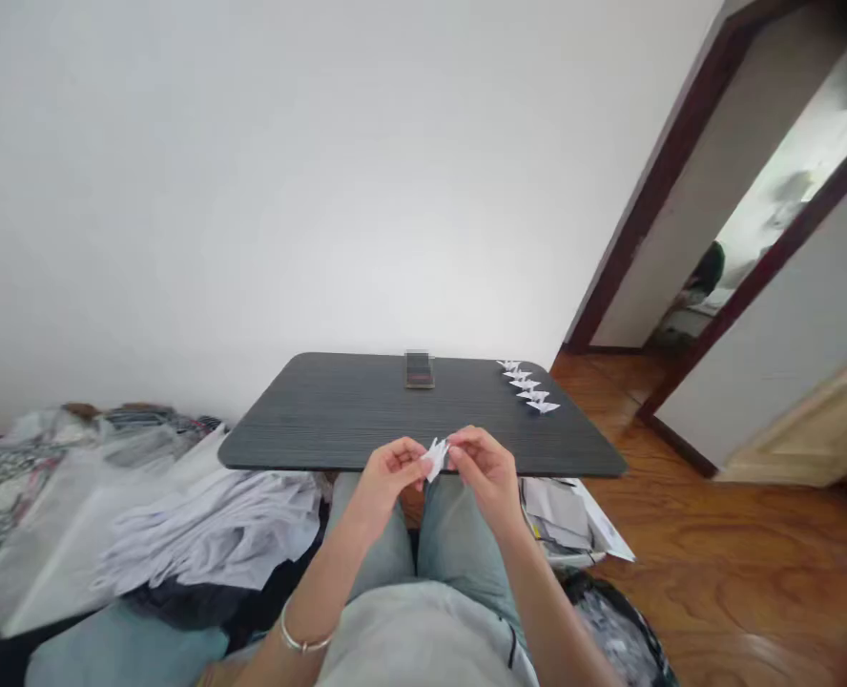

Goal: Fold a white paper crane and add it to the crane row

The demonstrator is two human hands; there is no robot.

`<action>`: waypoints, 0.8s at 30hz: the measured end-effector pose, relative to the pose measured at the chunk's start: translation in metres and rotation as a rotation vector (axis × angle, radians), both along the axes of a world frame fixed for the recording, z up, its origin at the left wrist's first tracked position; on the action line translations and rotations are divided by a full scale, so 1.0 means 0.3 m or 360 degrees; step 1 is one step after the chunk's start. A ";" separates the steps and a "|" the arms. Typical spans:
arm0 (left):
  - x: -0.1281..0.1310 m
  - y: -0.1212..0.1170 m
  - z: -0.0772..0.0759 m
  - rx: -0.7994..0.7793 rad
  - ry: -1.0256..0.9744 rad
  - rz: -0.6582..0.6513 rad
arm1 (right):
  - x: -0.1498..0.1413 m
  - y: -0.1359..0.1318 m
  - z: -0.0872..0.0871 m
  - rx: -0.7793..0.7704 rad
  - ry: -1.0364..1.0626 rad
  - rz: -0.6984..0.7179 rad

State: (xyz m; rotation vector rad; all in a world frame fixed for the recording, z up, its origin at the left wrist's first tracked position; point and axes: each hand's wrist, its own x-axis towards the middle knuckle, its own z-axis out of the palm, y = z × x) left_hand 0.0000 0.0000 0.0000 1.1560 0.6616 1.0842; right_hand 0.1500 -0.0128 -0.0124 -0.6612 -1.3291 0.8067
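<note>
A small folded white paper crane (435, 458) is held between my two hands, just over the front edge of the dark table (338, 405). My left hand (396, 469) pinches its left side between thumb and fingers. On the other side, the fingertips of my right hand (482, 463) close on the paper's right edge. Several finished-looking white paper cranes (528, 385) stand in a slanting row on the table's right side. The fingers partly cover the piece I hold, so its exact folds are unclear.
Near the table's back edge lies a dark flat rectangular object (419, 369). A white wall (366, 191) rises behind. Piled clothes (216, 525) are at the left. A box of papers (556, 515) and a dark bag (620, 630) sit to my right on the wooden floor (738, 563).
</note>
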 end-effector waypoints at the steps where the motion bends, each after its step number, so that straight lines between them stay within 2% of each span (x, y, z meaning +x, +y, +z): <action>1: -0.001 -0.001 0.002 0.0001 -0.0002 -0.0003 | 0.003 0.000 -0.001 -0.0010 -0.0025 0.0010; 7: 0.000 -0.005 0.011 -0.0026 -0.0022 -0.0055 | 0.026 0.002 0.013 -0.0014 -0.0206 0.0060; 15: 0.002 -0.008 0.018 -0.0109 -0.0073 -0.0114 | 0.050 -0.004 0.084 -0.0009 -0.0483 0.0149; 24: 0.000 -0.004 0.005 -0.0123 -0.0043 -0.0179 | 0.090 -0.006 0.134 0.0256 -0.0979 0.0005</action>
